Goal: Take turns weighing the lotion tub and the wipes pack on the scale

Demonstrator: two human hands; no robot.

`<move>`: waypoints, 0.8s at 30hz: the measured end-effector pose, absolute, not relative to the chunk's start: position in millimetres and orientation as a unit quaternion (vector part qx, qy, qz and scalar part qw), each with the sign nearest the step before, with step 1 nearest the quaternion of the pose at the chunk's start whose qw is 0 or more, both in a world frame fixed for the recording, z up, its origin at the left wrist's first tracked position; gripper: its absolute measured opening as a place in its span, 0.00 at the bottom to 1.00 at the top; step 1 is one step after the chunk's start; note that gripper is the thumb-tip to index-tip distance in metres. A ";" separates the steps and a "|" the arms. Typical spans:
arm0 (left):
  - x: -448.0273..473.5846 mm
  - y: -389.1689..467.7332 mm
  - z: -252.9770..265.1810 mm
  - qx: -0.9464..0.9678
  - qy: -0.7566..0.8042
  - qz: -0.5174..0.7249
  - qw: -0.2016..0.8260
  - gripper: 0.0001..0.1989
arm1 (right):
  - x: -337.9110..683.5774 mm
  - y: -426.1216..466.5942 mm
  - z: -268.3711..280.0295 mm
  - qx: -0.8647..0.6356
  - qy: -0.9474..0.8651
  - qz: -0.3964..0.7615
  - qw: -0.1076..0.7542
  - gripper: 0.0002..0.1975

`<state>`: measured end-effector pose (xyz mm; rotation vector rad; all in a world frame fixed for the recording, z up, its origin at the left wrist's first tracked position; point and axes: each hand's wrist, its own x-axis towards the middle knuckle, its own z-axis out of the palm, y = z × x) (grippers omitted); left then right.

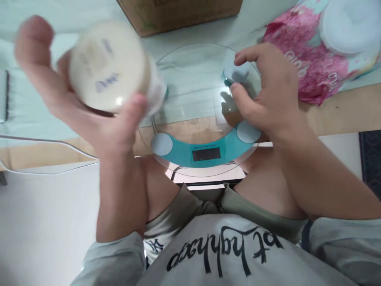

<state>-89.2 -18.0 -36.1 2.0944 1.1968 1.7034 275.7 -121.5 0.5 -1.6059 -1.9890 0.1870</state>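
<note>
My left hand grips a round plastic tub, fingers and thumb around its sides. The tub is lifted and a little blurred, with its cream-coloured round face towards me. Blue handwriting and a patch of label mark that face. To the right, my right hand is held over the right side of a clear glass scale, thumb and forefinger apart, with nothing between them. Whether it touches the glass I cannot tell. The scale has a teal band with a dark display at the near side, which juts past the table edge.
A cardboard box stands at the back. On the right lies a pink printed bag with a white round lid or tub on it. A white cable hangs along the wooden table edge at left. My legs are beneath.
</note>
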 end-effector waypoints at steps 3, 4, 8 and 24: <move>-23.7 -71.6 -17.0 0.749 0.280 0.596 0.072 0.70 | 274.7 -118.0 1.0 -0.615 -0.739 0.105 0.253 0.21; -9.2 -82.5 -11.3 0.769 0.295 0.559 0.095 0.68 | 274.8 -117.3 1.9 -0.621 -0.737 0.113 0.243 0.21; 11.6 -102.1 8.9 0.793 0.338 0.455 0.225 0.60 | 276.9 -115.7 3.2 -0.638 -0.723 0.125 0.232 0.21; -15.1 -77.1 -15.7 0.806 0.275 0.425 0.307 0.63 | 290.5 -112.4 -6.2 -0.667 -0.671 0.142 0.291 0.23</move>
